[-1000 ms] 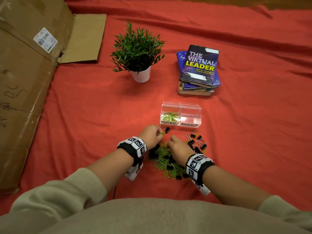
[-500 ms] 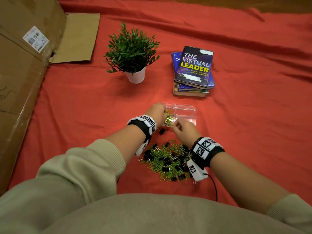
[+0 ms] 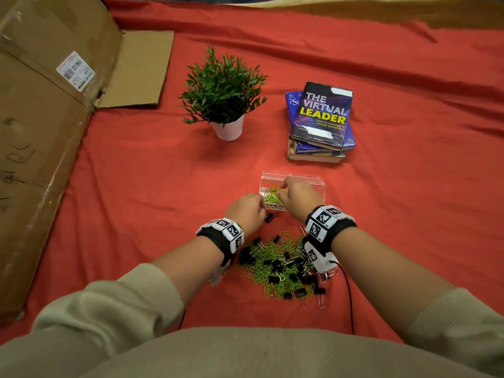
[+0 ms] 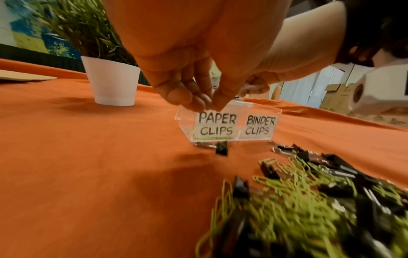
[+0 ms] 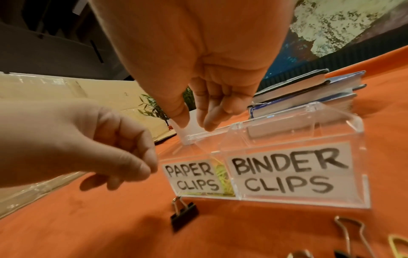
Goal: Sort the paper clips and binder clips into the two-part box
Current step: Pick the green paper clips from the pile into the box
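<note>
A clear two-part box [image 3: 305,177] [image 4: 253,125] [image 5: 287,174], labelled PAPER CLIPS and BINDER CLIPS, stands on the red cloth. Green paper clips [image 3: 270,193] [image 5: 223,176] lie in its left part. My right hand [image 3: 283,186] [image 5: 195,124] hovers over that part, fingers pointing down and spread, nothing between them. My left hand [image 3: 261,205] [image 4: 205,104] is just in front of the box with curled fingers; I see nothing in it. A mixed pile of green paper clips and black binder clips [image 3: 281,266] [image 4: 298,200] lies nearer me.
One black binder clip [image 3: 269,218] [image 5: 184,216] lies alone just before the box. Behind the box are a potted plant [image 3: 223,96] and a stack of books [image 3: 320,118]. A big cardboard box [image 3: 41,132] lines the left side.
Both hands rose from the pile to the box. Since then the left hand has pulled back to the box's front, while the right hand has moved over the paper clips part.
</note>
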`<state>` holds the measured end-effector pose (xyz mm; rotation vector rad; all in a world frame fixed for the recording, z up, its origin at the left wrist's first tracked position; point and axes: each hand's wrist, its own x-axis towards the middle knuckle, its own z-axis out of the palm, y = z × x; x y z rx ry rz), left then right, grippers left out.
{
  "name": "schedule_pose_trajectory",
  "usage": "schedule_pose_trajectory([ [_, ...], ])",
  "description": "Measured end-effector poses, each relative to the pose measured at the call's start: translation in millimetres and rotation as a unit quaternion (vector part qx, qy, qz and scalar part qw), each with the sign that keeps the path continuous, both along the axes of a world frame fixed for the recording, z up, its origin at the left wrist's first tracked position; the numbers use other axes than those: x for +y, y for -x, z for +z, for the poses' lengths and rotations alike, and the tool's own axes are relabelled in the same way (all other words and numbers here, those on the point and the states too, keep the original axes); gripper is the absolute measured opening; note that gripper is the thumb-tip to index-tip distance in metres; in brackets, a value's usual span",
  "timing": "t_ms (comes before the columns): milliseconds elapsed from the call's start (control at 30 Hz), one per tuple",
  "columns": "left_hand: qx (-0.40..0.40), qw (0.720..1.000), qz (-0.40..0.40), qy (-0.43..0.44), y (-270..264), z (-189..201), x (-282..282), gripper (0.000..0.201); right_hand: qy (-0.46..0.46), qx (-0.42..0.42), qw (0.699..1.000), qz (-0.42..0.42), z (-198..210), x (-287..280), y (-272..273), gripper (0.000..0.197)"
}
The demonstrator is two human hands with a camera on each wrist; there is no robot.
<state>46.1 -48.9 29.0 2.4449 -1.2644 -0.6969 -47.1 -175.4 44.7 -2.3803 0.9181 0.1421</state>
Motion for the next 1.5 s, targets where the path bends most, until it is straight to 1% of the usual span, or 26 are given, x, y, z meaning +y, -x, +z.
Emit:
schedule_pose_trajectory([
  [67, 0.008, 0.999, -0.004, -0.044, 2, -8, 12, 0.014, -0.009, -0.014, 1.000, 0.015, -1, 10, 7, 0.023],
  [167, 0.018, 0.995, -0.009, -0.098, 8, -23, 27, 0.017, -0.046, 0.002, 0.996, 0.077, -9, 30, 23, 0.020],
  [267, 0.026, 0.994, -0.020, -0.105, 17, -32, 36, 0.026, -0.031, 0.033, 0.987, 0.153, -25, 49, 39, 0.026],
  [367, 0.024, 0.995, -0.024, -0.093, 25, -38, 39, 0.035, -0.006, 0.053, 0.982, 0.183, -37, 54, 55, 0.027],
  [433, 0.025, 0.995, -0.039, -0.083, 29, -39, 41, 0.033, 0.000, 0.065, 0.985, 0.163, -41, 50, 64, 0.025],
  [500, 0.034, 0.995, -0.052, -0.079, 30, -39, 43, 0.027, 0.004, 0.066, 0.992, 0.108, -44, 42, 72, 0.022],
  [600, 0.049, 0.995, -0.042, -0.079, 26, -41, 47, 0.023, 0.022, 0.041, 0.998, 0.033, -46, 33, 79, 0.022],
  [633, 0.053, 0.995, -0.035, -0.076, 25, -42, 47, 0.020, 0.029, 0.028, 0.999, 0.029, -45, 33, 80, 0.022],
  [700, 0.061, 0.996, -0.013, -0.064, 22, -41, 46, 0.014, 0.026, 0.011, 0.998, 0.051, -43, 41, 78, 0.023],
  [800, 0.087, 0.995, 0.047, -0.027, 19, -38, 39, 0.009, -0.001, 0.006, 0.996, 0.088, -42, 62, 70, 0.024],
  [900, 0.131, 0.982, 0.134, 0.009, 13, -34, 34, 0.008, -0.014, 0.041, 0.995, 0.092, -44, 78, 60, 0.034],
  [967, 0.128, 0.976, 0.175, 0.007, 10, -32, 35, 0.011, 0.000, 0.073, 0.993, 0.093, -48, 85, 56, 0.043],
  [1000, 0.119, 0.976, 0.182, -0.006, 9, -31, 37, 0.015, 0.005, 0.081, 0.992, 0.096, -49, 88, 55, 0.046],
  [1067, 0.093, 0.981, 0.163, -0.049, 10, -32, 45, 0.020, 0.008, 0.091, 0.990, 0.108, -52, 92, 54, 0.046],
  [1133, 0.069, 0.987, 0.115, -0.084, 17, -32, 52, 0.023, 0.004, 0.092, 0.989, 0.120, -53, 95, 54, 0.043],
  [1233, 0.035, 0.994, 0.048, -0.094, 30, -34, 58, 0.035, -0.004, 0.085, 0.987, 0.136, -55, 95, 57, 0.040],
  [1300, 0.014, 0.995, 0.011, -0.094, 37, -36, 56, 0.040, -0.012, 0.076, 0.986, 0.145, -56, 94, 61, 0.034],
  [1400, -0.006, 0.993, -0.027, -0.111, 41, -36, 53, 0.039, -0.027, 0.071, 0.987, 0.143, -56, 91, 66, 0.027],
  [1500, -0.027, 0.990, -0.055, -0.127, 42, -35, 52, 0.029, -0.055, 0.078, 0.989, 0.114, -53, 89, 64, 0.021],
])
